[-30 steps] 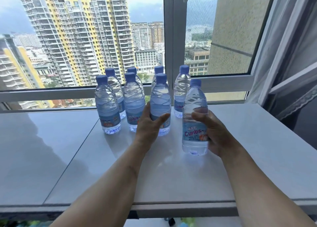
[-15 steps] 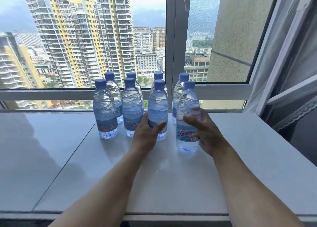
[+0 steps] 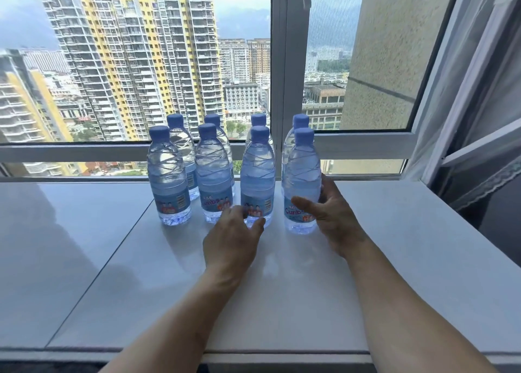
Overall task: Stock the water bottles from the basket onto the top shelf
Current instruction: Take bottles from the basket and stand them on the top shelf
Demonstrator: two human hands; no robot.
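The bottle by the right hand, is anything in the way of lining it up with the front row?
Nothing visible. The right hand holds that bottle, standing at the front row's right end, apart from the next bottle.

Viewpoint: one head-worn wide-angle camera, above the near edge of the white shelf (image 3: 423, 260).
Facing: forward and slightly down, toward the window (image 3: 279, 62) at 12 o'clock.
Nearness: forearms enter from 6 o'clock; the water bottles (image 3: 258, 175) stand close, at centre.
Shared views: none, single view.

Eight water bottles (image 3: 258, 181), white shelf (image 3: 394, 260), two hands
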